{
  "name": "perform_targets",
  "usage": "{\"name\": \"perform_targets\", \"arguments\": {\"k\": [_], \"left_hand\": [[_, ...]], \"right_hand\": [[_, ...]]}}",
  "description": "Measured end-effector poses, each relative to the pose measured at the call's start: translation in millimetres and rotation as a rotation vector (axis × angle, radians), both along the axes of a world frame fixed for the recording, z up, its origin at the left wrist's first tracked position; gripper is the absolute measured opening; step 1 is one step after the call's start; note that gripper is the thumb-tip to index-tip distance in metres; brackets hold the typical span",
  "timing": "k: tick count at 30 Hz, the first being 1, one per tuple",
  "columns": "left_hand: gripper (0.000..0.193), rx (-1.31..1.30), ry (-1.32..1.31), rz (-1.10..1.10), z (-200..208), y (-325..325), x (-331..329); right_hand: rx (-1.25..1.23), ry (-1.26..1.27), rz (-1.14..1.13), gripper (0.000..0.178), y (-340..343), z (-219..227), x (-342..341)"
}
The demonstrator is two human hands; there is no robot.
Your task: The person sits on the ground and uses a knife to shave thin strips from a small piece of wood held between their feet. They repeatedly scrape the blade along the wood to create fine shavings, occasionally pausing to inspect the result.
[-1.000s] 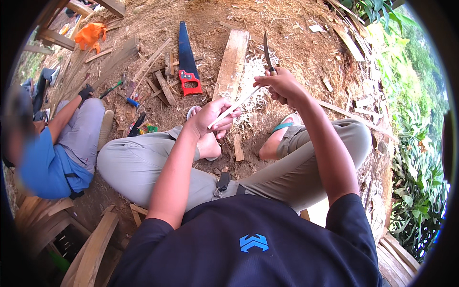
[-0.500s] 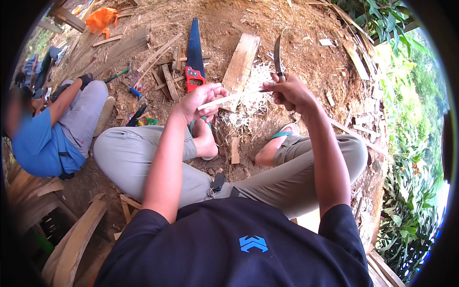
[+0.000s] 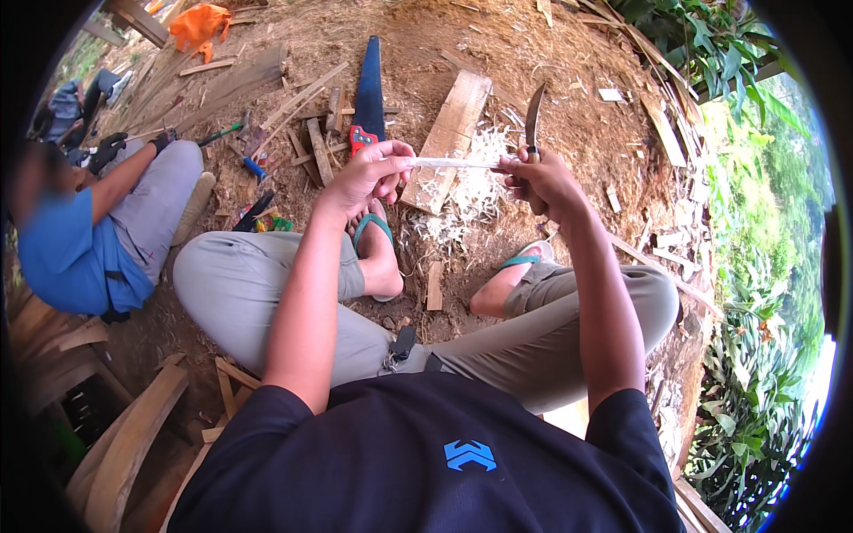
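A thin pale wooden stick (image 3: 453, 163) is stretched almost level between my hands, above the ground. My left hand (image 3: 366, 180) pinches its left end between thumb and fingers. The other end meets the fingertips of my right hand (image 3: 549, 185), whose fingers are also curled round the handle of a curved knife (image 3: 534, 114). The dark blade points up and away from me, clear of the stick. Below the stick lie a flat wooden board (image 3: 458, 115) and a heap of pale shavings (image 3: 480, 200).
A handsaw (image 3: 369, 84) with a red handle lies beyond my left hand, beside wood offcuts (image 3: 318, 149). A person in a blue shirt (image 3: 62, 253) sits at the left, near a blue-handled tool (image 3: 255, 169). An orange bag (image 3: 200, 27) lies far left; green plants (image 3: 755, 391) edge the right.
The stick has swung from a slant to nearly level as my left hand's grip on its end moved up. My right hand has shifted slightly right, and the knife still points away.
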State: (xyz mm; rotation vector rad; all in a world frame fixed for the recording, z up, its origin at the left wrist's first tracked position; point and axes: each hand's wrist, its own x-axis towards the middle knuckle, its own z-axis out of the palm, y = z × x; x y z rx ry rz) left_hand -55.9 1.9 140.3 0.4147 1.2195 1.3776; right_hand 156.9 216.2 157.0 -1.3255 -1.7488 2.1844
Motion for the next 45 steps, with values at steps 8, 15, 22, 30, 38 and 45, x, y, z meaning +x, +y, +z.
{"name": "perform_targets", "arguments": {"k": [8, 15, 22, 30, 38, 45], "left_hand": [[0.026, 0.005, 0.083, 0.102, -0.9, 3.7, 2.7], [0.033, 0.089, 0.139, 0.311, -12.3, 9.4, 11.3], [0.022, 0.087, 0.165, 0.485, -15.1, 11.8, 11.8], [0.021, 0.091, 0.22, 0.594, -31.0, 7.2, 1.7], [0.03, 0.096, 0.306, 0.583, 16.0, 4.2, -19.3], [0.036, 0.195, 0.449, 0.533, 86.9, 15.3, -75.3]], "right_hand": [[-0.009, -0.011, 0.007, 0.027, -0.2, 2.2, -1.2], [-0.032, -0.022, 0.02, 0.027, -2.7, 2.3, 0.0], [0.011, 0.061, 0.043, 0.038, -26.8, 1.3, -7.2], [0.189, -0.249, 0.249, 0.038, -47.5, -27.1, -10.1], [0.498, -0.251, 0.204, 0.036, -47.5, -49.1, -11.9], [0.724, -0.393, 0.316, 0.041, -62.1, -120.8, -32.1]]}}
